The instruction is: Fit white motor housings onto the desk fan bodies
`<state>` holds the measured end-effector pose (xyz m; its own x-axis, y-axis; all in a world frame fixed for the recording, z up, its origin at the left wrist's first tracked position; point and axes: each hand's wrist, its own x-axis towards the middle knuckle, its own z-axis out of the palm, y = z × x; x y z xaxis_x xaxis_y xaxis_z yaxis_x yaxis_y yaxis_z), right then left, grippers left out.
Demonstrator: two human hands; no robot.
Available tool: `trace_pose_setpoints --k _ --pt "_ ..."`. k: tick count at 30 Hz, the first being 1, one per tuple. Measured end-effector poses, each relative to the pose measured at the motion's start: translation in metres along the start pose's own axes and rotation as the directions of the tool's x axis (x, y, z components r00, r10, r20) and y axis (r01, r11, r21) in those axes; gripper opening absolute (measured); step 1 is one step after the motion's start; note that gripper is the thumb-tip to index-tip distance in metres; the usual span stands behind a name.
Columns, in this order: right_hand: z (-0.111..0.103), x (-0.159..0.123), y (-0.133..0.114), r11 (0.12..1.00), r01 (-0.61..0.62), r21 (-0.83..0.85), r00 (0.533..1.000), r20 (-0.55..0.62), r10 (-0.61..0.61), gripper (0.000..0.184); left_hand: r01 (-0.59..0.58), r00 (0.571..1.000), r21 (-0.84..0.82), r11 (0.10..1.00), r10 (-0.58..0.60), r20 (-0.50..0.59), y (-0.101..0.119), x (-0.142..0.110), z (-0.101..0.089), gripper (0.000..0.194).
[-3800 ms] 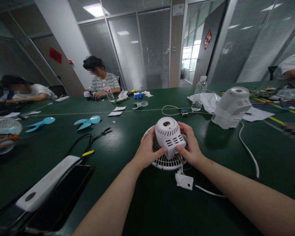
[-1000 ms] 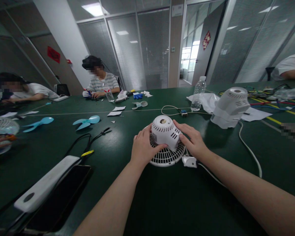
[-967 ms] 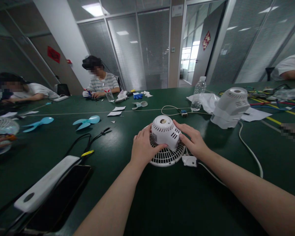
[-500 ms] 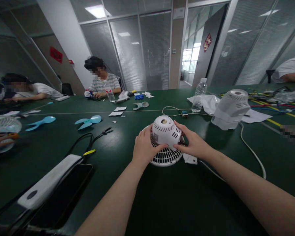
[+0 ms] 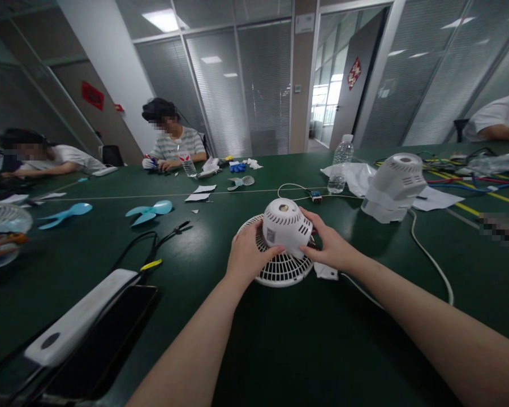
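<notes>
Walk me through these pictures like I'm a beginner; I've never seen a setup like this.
There is no machine here, just a person working bare-handed. Every picture comes from one camera worn on that person's head, looking forward and down, so the arms reach in from below. The left hand and right hand hold a white vented housing between them, above a round white grille. Whether those two touch is hidden. On the green table, light-blue fan blades and a long white bar lie to the left. To the right stand a clear bottle and a second white housing.
</notes>
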<state>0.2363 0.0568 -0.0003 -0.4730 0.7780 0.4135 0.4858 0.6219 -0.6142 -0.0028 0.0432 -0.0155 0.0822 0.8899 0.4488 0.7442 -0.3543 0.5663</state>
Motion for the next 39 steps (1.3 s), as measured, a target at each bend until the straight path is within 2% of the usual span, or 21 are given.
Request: trace_pose_setpoints --k 4,16,31,36,39 --pt "0.0010 0.0011 0.0023 0.999 -0.025 -0.031 1.000 0.004 0.025 0.092 0.040 0.998 0.014 0.999 -0.039 -0.039 -0.0013 0.0012 -0.0008 0.061" --pt "-0.0002 -0.0001 0.0005 1.000 0.010 -0.008 1.000 0.005 -0.010 0.093 0.042 0.999 0.025 0.999 -0.041 -0.030 -0.0039 0.0034 -0.0008 0.053" --pt "-0.0012 0.0002 0.0035 0.999 -0.040 -0.010 0.999 0.033 0.040 0.093 0.039 0.999 0.011 0.999 -0.039 -0.020 -0.0066 0.0027 0.0008 0.061" --pt "0.0005 -0.0009 0.0061 0.999 -0.027 -0.024 0.999 0.038 0.028 0.103 0.029 1.000 0.005 1.000 -0.028 -0.010 -0.0049 0.0028 0.0000 0.058" --pt "0.0001 -0.0015 0.0030 0.997 -0.061 -0.039 0.997 0.035 0.062 0.102 0.024 1.000 0.016 1.000 -0.024 -0.010 -0.0037 0.0024 0.0000 0.058"
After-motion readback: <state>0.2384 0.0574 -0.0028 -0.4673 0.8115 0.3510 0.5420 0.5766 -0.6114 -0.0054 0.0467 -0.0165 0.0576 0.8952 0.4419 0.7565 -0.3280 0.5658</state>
